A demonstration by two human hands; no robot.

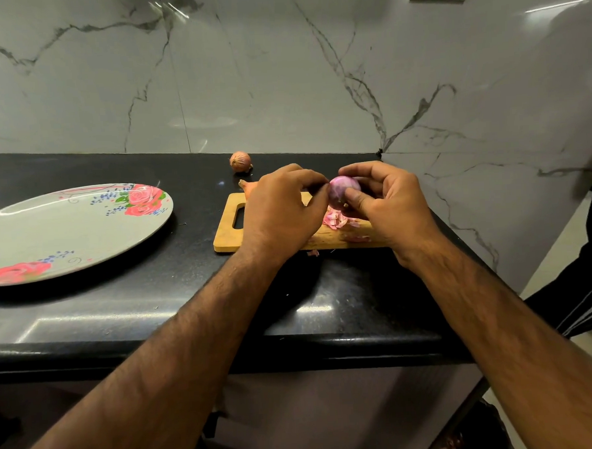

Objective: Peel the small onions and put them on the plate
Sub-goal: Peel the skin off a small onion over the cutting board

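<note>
Onion (343, 191), its axis unclear, is pinched by left hand (280, 211) and gripped by right hand (389, 202).

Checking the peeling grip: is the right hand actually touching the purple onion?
Touching. The head view shows the right hand curled round the purple onion, thumb pressed across its front, above the cutting board.
</note>
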